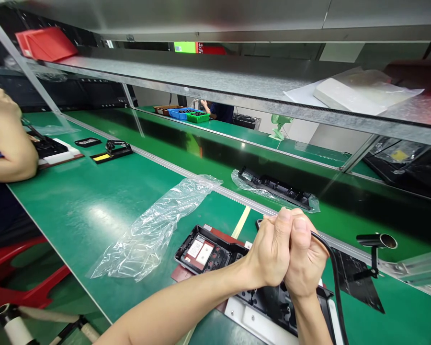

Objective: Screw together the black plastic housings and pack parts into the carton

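My left hand (272, 249) and my right hand (305, 256) are pressed together as closed fists, thumbs side by side. A black cable (335, 282) runs out of my right fist and curves down to the bottom edge. What my left fingers hold is hidden inside the fist. Below both hands lies a long black plastic housing (221, 256), its left part showing a white label and red areas. Under it is a white fixture (251, 318) with screws. My hands and forearms cover the middle of the housing.
A crumpled clear plastic bag (151, 230) lies left of the housing. Beyond it, a black part (276, 189) rests on plastic. A metal tube holder (376, 241) stands at right. A co-worker's arm (12, 134) is at far left, under a shelf (201, 72).
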### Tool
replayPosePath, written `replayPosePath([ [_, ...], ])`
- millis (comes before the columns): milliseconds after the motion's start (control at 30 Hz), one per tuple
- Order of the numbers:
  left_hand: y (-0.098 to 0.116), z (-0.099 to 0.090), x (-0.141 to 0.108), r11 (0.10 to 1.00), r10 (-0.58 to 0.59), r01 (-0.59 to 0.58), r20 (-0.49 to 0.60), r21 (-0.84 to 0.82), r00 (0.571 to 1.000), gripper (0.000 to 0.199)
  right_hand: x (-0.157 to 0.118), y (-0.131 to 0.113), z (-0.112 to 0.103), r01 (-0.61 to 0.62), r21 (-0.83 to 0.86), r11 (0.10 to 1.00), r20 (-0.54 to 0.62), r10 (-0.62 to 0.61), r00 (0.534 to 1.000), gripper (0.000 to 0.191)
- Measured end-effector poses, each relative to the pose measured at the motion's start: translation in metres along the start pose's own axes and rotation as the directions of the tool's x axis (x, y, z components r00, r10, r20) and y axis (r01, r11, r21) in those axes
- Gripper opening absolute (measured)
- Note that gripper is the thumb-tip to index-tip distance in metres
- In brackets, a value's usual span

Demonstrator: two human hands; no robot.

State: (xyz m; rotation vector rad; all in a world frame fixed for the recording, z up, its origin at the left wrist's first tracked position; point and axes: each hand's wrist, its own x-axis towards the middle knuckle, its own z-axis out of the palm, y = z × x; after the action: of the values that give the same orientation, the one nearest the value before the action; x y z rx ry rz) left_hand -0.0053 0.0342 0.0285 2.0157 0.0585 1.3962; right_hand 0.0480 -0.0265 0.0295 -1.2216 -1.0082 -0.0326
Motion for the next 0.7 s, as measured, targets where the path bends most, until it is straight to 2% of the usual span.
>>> replayPosePath([
  [300, -0.0039, -0.0004, -0.0025, 0.990, -0.090, 0.105, 0.151, -0.097, 0.984, 0.053, 0.0005, 0.0007, 0.0019, -0.022, 0.013, 1.000, -0.016, 0.022, 1.000, 0.040],
  [433, -0.0001, -0.0024, 0.0001, 0.973, -0.143, 0.173, 0.193, -0.150, 0.971, 0.054, 0.0001, 0.0027, 0.0017, -0.026, 0.007, 1.000, 0.001, 0.026, 1.000, 0.037],
  [600, 0.0004, -0.0033, -0.0004, 0.995, -0.069, 0.075, 0.087, -0.071, 0.994, 0.049, 0.0001, 0.0032, 0.0016, -0.017, 0.030, 0.999, 0.012, 0.016, 1.000, 0.036],
  [700, -0.0011, -0.0031, -0.0017, 0.999, -0.043, 0.045, 0.072, -0.015, 0.996, 0.048, 0.0000, 0.0024, 0.0020, -0.011, 0.041, 0.999, 0.009, 0.011, 1.000, 0.034],
])
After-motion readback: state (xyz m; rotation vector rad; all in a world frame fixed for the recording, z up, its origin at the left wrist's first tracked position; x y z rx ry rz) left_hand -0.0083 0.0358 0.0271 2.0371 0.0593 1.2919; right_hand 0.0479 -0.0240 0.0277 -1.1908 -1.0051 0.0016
